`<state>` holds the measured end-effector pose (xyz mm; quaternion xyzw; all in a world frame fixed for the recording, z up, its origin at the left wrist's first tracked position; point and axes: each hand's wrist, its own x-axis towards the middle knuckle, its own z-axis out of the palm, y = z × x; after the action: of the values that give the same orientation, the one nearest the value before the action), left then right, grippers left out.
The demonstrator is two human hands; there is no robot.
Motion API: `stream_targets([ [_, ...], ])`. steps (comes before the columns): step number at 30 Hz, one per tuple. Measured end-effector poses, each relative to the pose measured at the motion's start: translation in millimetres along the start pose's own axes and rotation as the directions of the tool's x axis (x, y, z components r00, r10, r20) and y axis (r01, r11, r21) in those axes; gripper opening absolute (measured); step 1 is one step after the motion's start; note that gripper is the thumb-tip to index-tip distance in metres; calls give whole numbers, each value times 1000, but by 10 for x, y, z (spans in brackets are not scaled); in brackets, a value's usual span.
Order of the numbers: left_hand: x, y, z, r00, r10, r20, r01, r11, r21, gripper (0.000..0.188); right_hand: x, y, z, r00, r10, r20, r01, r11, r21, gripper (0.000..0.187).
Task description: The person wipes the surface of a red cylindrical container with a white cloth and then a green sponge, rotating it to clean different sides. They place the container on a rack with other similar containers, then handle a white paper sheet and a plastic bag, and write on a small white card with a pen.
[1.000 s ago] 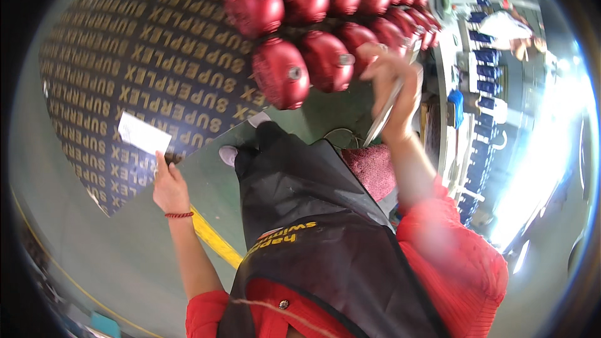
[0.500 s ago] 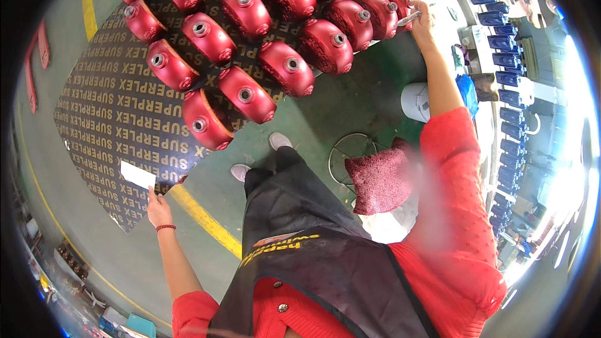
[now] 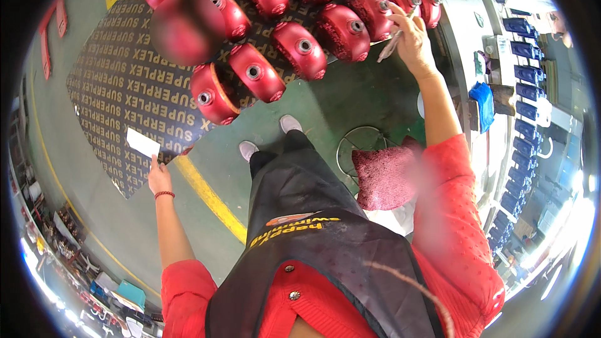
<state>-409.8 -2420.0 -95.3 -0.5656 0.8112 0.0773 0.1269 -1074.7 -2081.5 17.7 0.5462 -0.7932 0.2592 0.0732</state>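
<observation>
My left hand (image 3: pixel 160 175) pinches the edge of a small white card (image 3: pixel 143 143) above a dark printed board (image 3: pixel 113 131). My right hand (image 3: pixel 414 44) has a slim whitish pen-like tool (image 3: pixel 389 48) in it, pointing down and left; its exact kind is hard to make out. The fingertips of that hand are beside the metal neck of a glossy red rounded vessel (image 3: pixel 366 11), and I cannot tell if they touch it. Several like it stand in rows on the board, such as a red vessel (image 3: pixel 215 95) at the near corner.
A bench (image 3: pixel 460 31) runs along the right, with a blue cloth or bag (image 3: pixel 482 106) at its edge and a row of blue parts (image 3: pixel 529 94) beyond. A stool (image 3: pixel 350 144) with a maroon cushion (image 3: pixel 385 175) stands near my right side. Yellow lines (image 3: pixel 213 199) mark the floor.
My right hand has come left from the bench side to the red vessels, with the pen-like tool still in it. My left hand keeps the white card. The whole view has shifted slightly.
</observation>
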Motion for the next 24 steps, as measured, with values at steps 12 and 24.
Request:
stream_targets([
  [12,-43,-37,31,1000,-4,-21,3,1000,-27,47,-20,-1006,134,992,-127,10,124,985,124,35],
  [24,-138,106,-93,1000,-13,-10,11,993,-120,50,45,-2026,530,953,-272,133,234,940,248,41],
])
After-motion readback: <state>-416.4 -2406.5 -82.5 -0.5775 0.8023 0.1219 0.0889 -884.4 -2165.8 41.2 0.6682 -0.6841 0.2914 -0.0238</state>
